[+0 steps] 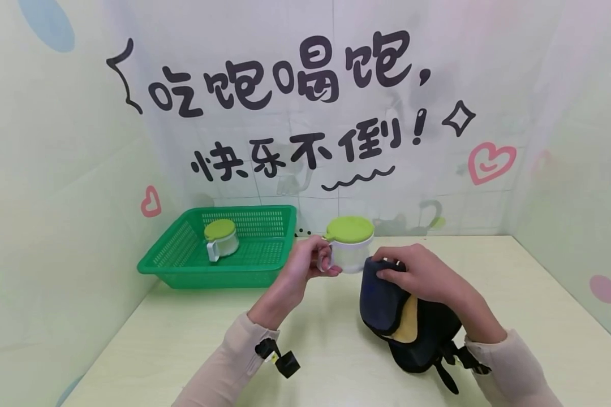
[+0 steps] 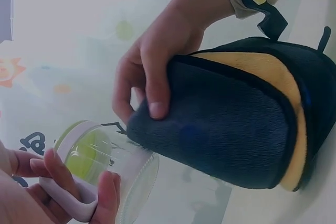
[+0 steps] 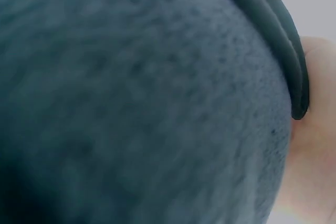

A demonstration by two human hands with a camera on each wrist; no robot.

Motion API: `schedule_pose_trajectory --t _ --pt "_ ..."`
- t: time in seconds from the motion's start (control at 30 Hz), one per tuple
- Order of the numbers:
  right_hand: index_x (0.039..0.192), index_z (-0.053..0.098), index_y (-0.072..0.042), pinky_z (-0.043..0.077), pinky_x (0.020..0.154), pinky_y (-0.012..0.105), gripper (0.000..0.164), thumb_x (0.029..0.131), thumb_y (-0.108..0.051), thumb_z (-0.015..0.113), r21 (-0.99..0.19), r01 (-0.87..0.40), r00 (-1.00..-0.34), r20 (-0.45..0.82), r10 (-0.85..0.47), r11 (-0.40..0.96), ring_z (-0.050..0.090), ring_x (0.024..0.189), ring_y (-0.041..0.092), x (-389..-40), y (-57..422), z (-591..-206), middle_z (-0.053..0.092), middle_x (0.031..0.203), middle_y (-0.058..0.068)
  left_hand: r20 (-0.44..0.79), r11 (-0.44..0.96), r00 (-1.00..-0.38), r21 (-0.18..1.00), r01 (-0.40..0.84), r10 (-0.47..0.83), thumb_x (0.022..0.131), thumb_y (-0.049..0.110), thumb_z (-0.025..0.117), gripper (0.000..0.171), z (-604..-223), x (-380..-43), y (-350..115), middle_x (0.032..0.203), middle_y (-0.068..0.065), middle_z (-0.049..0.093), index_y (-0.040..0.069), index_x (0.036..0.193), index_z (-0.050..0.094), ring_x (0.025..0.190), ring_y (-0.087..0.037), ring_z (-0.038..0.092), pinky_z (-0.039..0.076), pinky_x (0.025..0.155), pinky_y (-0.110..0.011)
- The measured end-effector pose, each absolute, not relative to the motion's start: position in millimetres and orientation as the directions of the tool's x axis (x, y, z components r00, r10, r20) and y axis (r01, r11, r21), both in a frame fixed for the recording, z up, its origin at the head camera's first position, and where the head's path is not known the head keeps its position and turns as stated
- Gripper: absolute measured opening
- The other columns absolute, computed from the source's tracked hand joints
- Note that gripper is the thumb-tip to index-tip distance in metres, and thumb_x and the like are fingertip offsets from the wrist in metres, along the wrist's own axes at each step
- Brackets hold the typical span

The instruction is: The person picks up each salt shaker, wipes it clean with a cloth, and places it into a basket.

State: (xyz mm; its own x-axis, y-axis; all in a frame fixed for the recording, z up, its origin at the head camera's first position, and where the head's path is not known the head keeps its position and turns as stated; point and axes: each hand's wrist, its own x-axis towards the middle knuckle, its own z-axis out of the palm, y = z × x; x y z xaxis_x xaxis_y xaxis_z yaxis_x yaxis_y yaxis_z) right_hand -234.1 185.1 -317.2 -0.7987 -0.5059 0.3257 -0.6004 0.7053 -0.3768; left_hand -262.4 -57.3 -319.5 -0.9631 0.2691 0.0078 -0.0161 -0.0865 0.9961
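Observation:
My left hand (image 1: 301,261) grips the white handle of a clear seasoning jar (image 1: 351,257) with a green lid, raised above the table. In the left wrist view the jar (image 2: 137,182) lies tilted across the picture, fingers (image 2: 107,195) curled round its handle. My right hand (image 1: 427,275) pinches the upper edge of a thick navy cleaning cloth (image 1: 382,297) with black edging and a yellow inner side. One cloth corner is right at the jar's side, while the rest hangs in folds under the right wrist. Up close, dark cloth (image 3: 142,98) fills most of the right wrist view.
A green plastic basket (image 1: 214,278) stands at the back left of the pale wooden table (image 1: 321,362). Inside it is a second green-lidded jar (image 1: 227,245) with a white handle. Behind the table hangs a printed white sheet (image 1: 265,34).

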Motion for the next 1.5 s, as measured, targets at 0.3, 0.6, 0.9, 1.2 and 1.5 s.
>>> schedule_pose_trajectory --t 0.3,0.6,0.9,1.2,1.5 --pt "0.104 0.065 -0.03 0.049 0.07 0.027 0.017 0.088 -0.023 0.068 -0.354 -0.593 -0.803 0.319 -0.502 0.723 0.055 0.073 0.005 -236.4 186.6 -319.2 0.066 0.088 -0.014 0.008 -0.05 -0.962 0.999 -0.006 0.275 0.087 0.018 0.045 0.026 -321.0 -263.8 -56.0 0.052 0.0 0.045 0.005 0.065 0.042 0.055 -0.019 0.064 0.059 0.074 -0.037" --pt "0.106 0.067 -0.027 0.052 0.073 0.03 0.019 0.087 -0.022 0.069 -0.344 -0.612 -0.773 0.449 -0.448 0.712 0.058 0.08 0.007 -232.5 191.1 -314.9 0.069 0.096 -0.01 -0.009 -0.032 -0.961 0.999 -0.019 0.278 0.087 0.019 0.045 0.025 -323.1 -265.0 -54.5 0.052 0.0 0.045 0.006 0.065 0.043 0.055 -0.019 0.065 0.06 0.073 -0.037" --pt "0.102 0.064 -0.028 0.047 0.067 0.025 0.016 0.088 -0.02 0.067 -0.412 -0.579 -0.815 0.284 -0.504 0.704 0.054 0.071 0.008 -234.1 188.8 -315.9 0.061 0.081 -0.012 -0.017 -0.075 -0.958 0.996 -0.04 0.288 0.087 0.02 0.044 0.026 -322.5 -262.4 -57.2 0.053 0.0 0.045 0.007 0.065 0.041 0.055 -0.018 0.065 0.06 0.073 -0.036" --pt "0.102 0.065 -0.028 0.048 0.07 0.025 0.016 0.088 -0.021 0.067 -0.402 -0.571 -0.819 0.215 -0.533 0.715 0.054 0.074 0.007 -237.0 188.6 -317.6 0.063 0.086 -0.013 -0.017 -0.084 -0.957 0.996 -0.043 0.289 0.087 0.022 0.044 0.027 -322.2 -261.3 -57.9 0.053 -0.001 0.046 0.007 0.065 0.042 0.055 -0.018 0.066 0.06 0.073 -0.036" --pt "0.105 0.067 -0.028 0.052 0.076 0.032 0.018 0.088 -0.021 0.067 -0.341 -0.585 -0.798 0.402 -0.449 0.736 0.058 0.08 0.007 -230.8 194.7 -310.7 0.069 0.097 -0.01 -0.003 -0.016 -0.956 1.0 -0.008 0.292 0.088 0.021 0.044 0.025 -322.3 -260.0 -54.0 0.054 0.0 0.045 0.007 0.068 0.044 0.056 -0.019 0.066 0.06 0.071 -0.036"
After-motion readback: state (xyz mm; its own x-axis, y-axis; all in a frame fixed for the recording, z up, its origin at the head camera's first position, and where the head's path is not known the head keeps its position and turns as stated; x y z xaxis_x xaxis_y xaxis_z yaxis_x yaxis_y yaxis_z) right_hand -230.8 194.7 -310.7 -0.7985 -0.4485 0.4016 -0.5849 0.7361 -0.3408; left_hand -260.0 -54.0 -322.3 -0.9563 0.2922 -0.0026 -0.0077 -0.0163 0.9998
